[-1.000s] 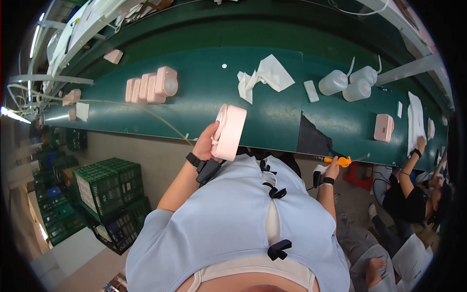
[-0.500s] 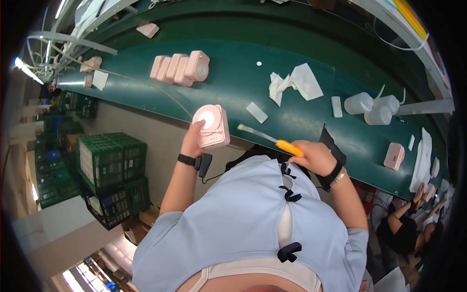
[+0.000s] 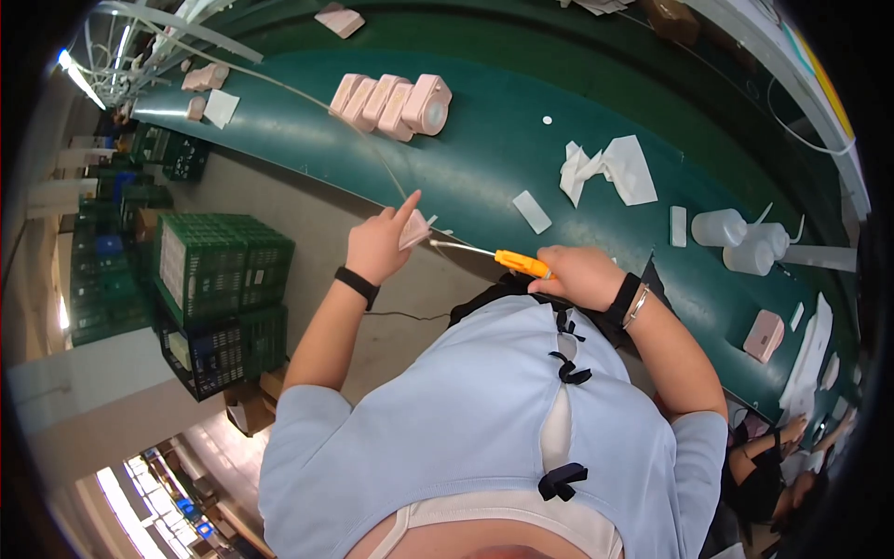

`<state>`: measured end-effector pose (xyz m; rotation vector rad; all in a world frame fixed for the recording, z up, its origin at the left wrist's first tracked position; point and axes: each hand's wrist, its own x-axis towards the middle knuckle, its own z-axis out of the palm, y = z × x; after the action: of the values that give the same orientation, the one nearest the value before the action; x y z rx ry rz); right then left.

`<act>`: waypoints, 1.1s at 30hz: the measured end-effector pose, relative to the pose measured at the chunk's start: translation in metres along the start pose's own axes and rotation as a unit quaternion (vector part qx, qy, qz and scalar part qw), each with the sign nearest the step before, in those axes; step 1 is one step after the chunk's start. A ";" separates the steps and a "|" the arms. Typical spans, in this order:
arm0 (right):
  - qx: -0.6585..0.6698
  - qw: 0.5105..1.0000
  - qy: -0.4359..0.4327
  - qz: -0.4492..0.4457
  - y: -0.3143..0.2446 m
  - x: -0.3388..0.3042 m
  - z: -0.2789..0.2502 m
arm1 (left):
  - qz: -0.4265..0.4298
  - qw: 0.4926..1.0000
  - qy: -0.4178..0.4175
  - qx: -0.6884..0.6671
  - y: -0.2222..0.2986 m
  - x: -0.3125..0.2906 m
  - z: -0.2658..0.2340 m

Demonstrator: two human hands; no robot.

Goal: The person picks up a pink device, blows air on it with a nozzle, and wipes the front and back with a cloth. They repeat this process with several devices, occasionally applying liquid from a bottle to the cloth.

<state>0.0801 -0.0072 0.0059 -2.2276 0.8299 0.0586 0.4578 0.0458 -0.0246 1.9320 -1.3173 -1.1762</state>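
Pink and mostly hidden, the case is clamped in the left hand at eleven o'clock; the right hand grips the tool, yellow-handled, thin shaft toward nine.

Just behind our left hand we wear a black wristband; behind our right hand, another black band, then a silvery bracelet. Farther back, our pale blue, short-sleeved top has black bows over a white underlayer.
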 end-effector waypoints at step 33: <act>0.290 0.502 0.668 0.467 0.139 -0.261 0.275 | -0.276 0.229 -0.300 -0.884 0.092 0.012 0.122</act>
<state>-0.1512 0.2459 -0.2070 -0.5336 2.2890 -1.3577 0.3106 0.0053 -0.0158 -0.1539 0.9785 -2.0370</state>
